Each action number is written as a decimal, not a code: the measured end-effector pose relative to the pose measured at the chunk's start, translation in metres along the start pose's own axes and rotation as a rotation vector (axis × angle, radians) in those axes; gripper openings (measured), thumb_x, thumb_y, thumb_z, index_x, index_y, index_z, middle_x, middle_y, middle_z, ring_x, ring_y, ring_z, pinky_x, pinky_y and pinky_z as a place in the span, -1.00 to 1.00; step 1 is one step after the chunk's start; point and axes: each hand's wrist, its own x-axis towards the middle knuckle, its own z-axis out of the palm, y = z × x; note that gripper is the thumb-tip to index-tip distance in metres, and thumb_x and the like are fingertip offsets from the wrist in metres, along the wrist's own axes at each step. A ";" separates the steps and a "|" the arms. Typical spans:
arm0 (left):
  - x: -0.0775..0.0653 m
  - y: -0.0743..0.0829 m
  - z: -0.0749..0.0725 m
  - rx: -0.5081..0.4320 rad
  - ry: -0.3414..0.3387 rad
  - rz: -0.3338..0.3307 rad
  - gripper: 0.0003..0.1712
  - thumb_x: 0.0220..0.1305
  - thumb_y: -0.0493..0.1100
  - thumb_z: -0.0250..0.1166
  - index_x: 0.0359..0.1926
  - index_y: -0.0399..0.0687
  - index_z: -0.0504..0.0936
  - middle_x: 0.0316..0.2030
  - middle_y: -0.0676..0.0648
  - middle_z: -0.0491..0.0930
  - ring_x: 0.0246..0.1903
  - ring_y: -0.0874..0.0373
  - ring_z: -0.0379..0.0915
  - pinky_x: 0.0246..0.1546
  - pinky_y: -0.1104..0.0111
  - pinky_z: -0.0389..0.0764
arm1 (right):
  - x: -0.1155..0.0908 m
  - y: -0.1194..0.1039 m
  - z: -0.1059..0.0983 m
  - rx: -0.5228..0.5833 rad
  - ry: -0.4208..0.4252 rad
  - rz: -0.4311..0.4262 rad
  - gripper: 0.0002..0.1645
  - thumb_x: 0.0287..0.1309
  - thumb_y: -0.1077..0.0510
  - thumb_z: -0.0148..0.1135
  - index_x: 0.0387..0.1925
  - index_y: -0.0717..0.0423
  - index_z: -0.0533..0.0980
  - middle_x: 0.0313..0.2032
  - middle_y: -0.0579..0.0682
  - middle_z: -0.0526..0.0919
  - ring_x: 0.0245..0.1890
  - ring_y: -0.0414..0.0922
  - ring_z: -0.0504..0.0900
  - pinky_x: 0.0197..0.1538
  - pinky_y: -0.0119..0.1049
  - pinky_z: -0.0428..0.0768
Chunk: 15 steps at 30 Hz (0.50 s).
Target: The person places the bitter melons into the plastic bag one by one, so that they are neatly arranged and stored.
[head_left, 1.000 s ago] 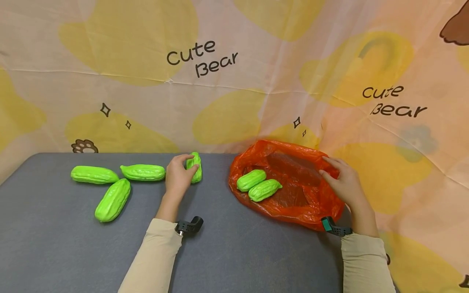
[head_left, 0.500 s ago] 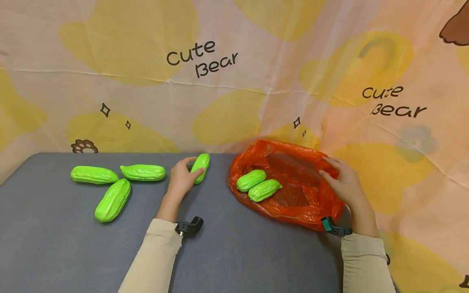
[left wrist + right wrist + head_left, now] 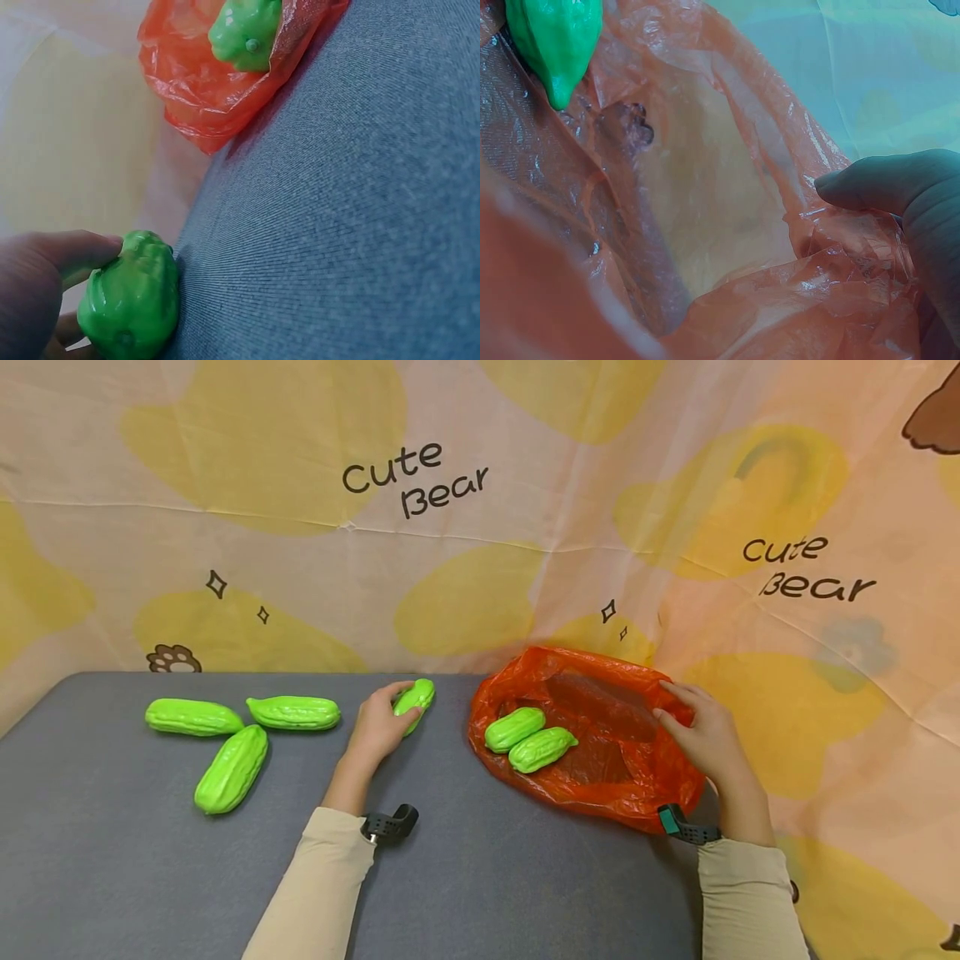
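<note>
My left hand [image 3: 377, 724] grips a bright green, ridged bitter gourd [image 3: 415, 697] near the table's back edge, thumb on one side and fingers on the other. The left wrist view shows this gourd [image 3: 129, 304] end-on, close by the grey tabletop. At the right, my right hand [image 3: 701, 727] holds the rim of a red plastic bag [image 3: 600, 806], its mouth spread wide. The thumb [image 3: 855, 182] presses on the film in the right wrist view; the other fingers are mostly hidden. Two bitter gourds [image 3: 542, 749] lie side by side in the bag's left part.
Several more bitter gourds lie left of my left hand: one [image 3: 292, 713] nearest it, one [image 3: 192, 717] farther left and one [image 3: 231, 770] slanting in front. The grey table [image 3: 480, 877] ends at a printed curtain [image 3: 465, 593] behind and to the right.
My left hand has moved slightly right with the gourd, which has turned from upright in view to slanting right. My right hand and the bag have stayed put.
</note>
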 end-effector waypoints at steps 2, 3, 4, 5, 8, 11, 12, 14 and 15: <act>0.000 0.000 0.000 -0.006 -0.004 0.002 -0.38 0.32 -0.12 0.32 0.38 -0.10 0.48 0.33 -0.31 0.48 0.36 -0.25 0.37 0.35 -0.09 0.37 | 0.000 0.000 0.000 -0.001 -0.002 0.001 -0.43 0.26 0.28 0.31 0.27 0.38 0.47 0.23 0.43 0.50 0.27 0.43 0.42 0.27 0.40 0.35; 0.000 0.000 0.000 -0.007 -0.004 0.004 -0.39 0.32 -0.12 0.32 0.37 -0.10 0.48 0.33 -0.31 0.48 0.35 -0.25 0.37 0.35 -0.09 0.37 | 0.000 0.000 0.000 -0.004 -0.003 0.001 -0.43 0.26 0.28 0.31 0.27 0.37 0.47 0.23 0.42 0.50 0.27 0.43 0.42 0.27 0.40 0.36; 0.000 0.000 0.000 -0.006 -0.003 0.008 -0.39 0.31 -0.13 0.32 0.37 -0.11 0.48 0.33 -0.32 0.49 0.35 -0.25 0.38 0.35 -0.09 0.38 | 0.000 0.000 0.000 -0.004 -0.003 0.001 -0.43 0.26 0.28 0.31 0.28 0.37 0.47 0.23 0.42 0.50 0.27 0.43 0.42 0.27 0.40 0.36; 0.000 0.001 0.000 -0.006 -0.004 0.012 -0.39 0.31 -0.13 0.32 0.37 -0.11 0.49 0.32 -0.32 0.49 0.34 -0.25 0.38 0.34 -0.08 0.38 | 0.000 0.000 0.000 -0.005 -0.004 0.001 -0.43 0.27 0.27 0.31 0.28 0.37 0.47 0.23 0.42 0.51 0.27 0.43 0.42 0.27 0.40 0.36; -0.001 0.001 0.000 0.000 -0.006 0.021 -0.39 0.30 -0.14 0.33 0.36 -0.11 0.50 0.31 -0.32 0.50 0.32 -0.26 0.40 0.32 -0.08 0.40 | 0.000 0.000 0.000 -0.006 -0.004 0.001 -0.43 0.27 0.27 0.32 0.27 0.37 0.47 0.23 0.42 0.51 0.27 0.43 0.42 0.27 0.40 0.36; -0.001 0.001 0.000 0.005 -0.010 0.028 -0.39 0.29 -0.14 0.34 0.35 -0.11 0.51 0.31 -0.31 0.51 0.31 -0.25 0.42 0.30 -0.08 0.41 | 0.000 0.000 -0.001 -0.005 -0.006 0.003 -0.43 0.27 0.27 0.31 0.28 0.37 0.47 0.23 0.42 0.50 0.27 0.43 0.42 0.27 0.40 0.35; -0.001 0.001 0.000 0.007 -0.012 0.028 -0.39 0.29 -0.14 0.34 0.35 -0.11 0.51 0.31 -0.30 0.51 0.31 -0.25 0.42 0.30 -0.08 0.41 | 0.000 0.000 -0.001 -0.007 -0.006 0.003 -0.43 0.27 0.26 0.31 0.28 0.37 0.47 0.24 0.42 0.50 0.27 0.43 0.42 0.27 0.40 0.36; 0.000 0.002 0.001 0.010 -0.014 0.029 -0.39 0.28 -0.14 0.34 0.35 -0.11 0.51 0.31 -0.30 0.51 0.30 -0.25 0.43 0.28 -0.07 0.42 | 0.000 0.000 -0.001 -0.010 -0.008 0.004 -0.43 0.27 0.27 0.31 0.28 0.36 0.46 0.24 0.42 0.50 0.27 0.43 0.42 0.27 0.40 0.36; -0.001 0.002 0.001 0.010 -0.015 0.027 -0.39 0.28 -0.14 0.35 0.35 -0.10 0.51 0.30 -0.30 0.52 0.30 -0.25 0.43 0.28 -0.07 0.42 | 0.000 0.000 -0.001 -0.011 -0.008 0.004 -0.43 0.28 0.26 0.31 0.28 0.36 0.46 0.24 0.42 0.50 0.27 0.43 0.42 0.27 0.40 0.36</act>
